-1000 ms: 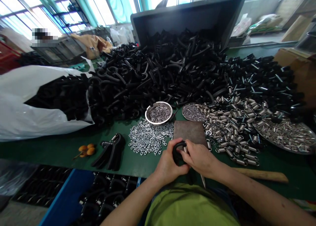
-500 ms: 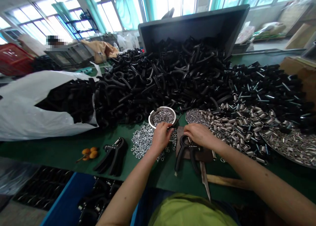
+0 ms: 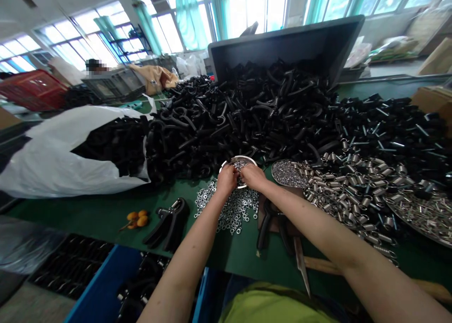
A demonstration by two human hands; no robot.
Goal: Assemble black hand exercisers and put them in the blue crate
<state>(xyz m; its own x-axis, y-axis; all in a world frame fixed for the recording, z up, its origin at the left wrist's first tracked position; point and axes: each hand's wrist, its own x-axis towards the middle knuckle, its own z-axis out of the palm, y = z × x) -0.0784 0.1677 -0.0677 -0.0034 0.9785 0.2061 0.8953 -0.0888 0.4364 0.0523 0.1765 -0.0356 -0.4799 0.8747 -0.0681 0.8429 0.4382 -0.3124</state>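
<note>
Both hands meet over a small round metal dish (image 3: 243,160) of tiny metal pins at the foot of the black pile. My left hand (image 3: 226,180) and my right hand (image 3: 253,177) have their fingers pinched together at the dish. What they pinch is too small to make out. A black hand-grip exerciser (image 3: 268,217) lies untouched on a brown metal plate (image 3: 262,205) under my right forearm. A heap of shiny washers (image 3: 231,210) lies just below my left hand.
A huge pile of black handles (image 3: 264,111) spills from a tipped grey crate (image 3: 282,43). Coil springs (image 3: 353,191) and a second dish (image 3: 286,172) lie to the right. Two assembled grips (image 3: 169,222), orange fruit (image 3: 137,218), a white bag (image 3: 45,163), a blue bin (image 3: 102,290) and a blade (image 3: 302,266) are nearby.
Both hands let go of the black grip, leaving it on the brown plate. They reached forward, first the left and then the right, to the small dish of pins.
</note>
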